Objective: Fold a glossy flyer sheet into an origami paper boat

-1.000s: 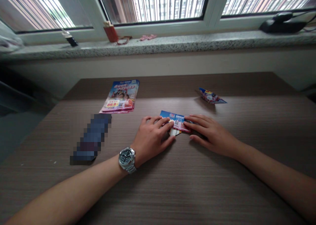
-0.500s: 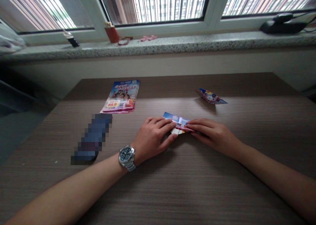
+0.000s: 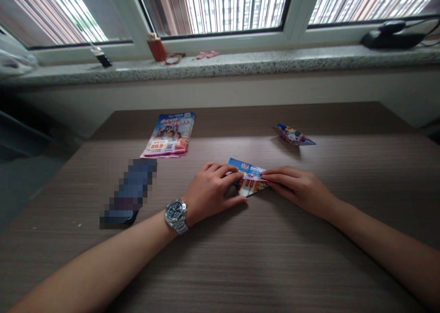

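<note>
The left grip (image 3: 211, 191) and the right grip (image 3: 295, 187) are both nearly closed, with the fingers curled and reaching in toward each other over a folded paper leaflet (image 3: 248, 179). The leaflet lies on the table (image 3: 240, 262) between them, its ends held from either side. The left fingertips rest on its near-left part, and the right fingertips (image 3: 270, 174) lie across its right corner; neither grip lifts it clear of the table, as far as the view shows. The blue printed face is uppermost, with a white and red panel showing below. It looks like thin, glossy, very light paper: soft enough to bend or crease under slight pressure, and slippery enough to slide on the smooth table. It would be best held by its folded edges, pinched between thumb and fingertips, with the flat of the fingers keeping the layers together. Ahead of the left grip lies a printed leaflet (image 3: 168, 135), and ahead of the right grip sits a small folded paper piece (image 3: 294, 136). To the left of the left grip is a pixelated object (image 3: 130, 191) that cannot be made out, and a steel wristwatch (image 3: 176, 214) sits just behind that grip.
</note>
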The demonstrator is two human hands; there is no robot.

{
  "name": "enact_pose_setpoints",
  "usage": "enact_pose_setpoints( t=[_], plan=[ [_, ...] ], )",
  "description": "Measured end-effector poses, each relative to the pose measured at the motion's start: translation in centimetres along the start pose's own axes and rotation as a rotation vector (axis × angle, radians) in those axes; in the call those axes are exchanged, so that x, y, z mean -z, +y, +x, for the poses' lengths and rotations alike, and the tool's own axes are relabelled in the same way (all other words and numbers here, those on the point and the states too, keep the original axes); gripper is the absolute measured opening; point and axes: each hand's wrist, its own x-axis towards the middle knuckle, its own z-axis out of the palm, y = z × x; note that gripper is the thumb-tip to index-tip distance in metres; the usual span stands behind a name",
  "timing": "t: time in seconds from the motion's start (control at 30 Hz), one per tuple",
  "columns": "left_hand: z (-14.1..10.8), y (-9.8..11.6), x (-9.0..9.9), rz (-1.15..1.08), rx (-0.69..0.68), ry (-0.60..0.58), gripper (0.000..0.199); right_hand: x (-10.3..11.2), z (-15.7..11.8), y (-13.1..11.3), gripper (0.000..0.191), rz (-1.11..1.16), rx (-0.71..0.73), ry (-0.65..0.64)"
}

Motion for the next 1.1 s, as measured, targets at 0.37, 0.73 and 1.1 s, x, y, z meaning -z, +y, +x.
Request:
enact_pose_setpoints(
  t=[0.37, 0.73, 1.1],
  plan=[
    [0.0, 0.4, 0.2, -0.002, 0.0, 0.034, 0.043, 0.0, 0.3, 0.0, 0.028, -0.013, 0.044, -0.018],
    [0.0, 0.4, 0.4, -0.04, 0.009, 0.026, 0.047, 0.3, 0.0, -0.2, 0.027, -0.071, 0.021, 0.004],
    [0.1, -0.8, -0.3, -0.079, 0.059, 0.225, 0.021, 0.6, 0.4, -0.9, 0.022, 0.068, -0.086, 0.178]
  ],
)
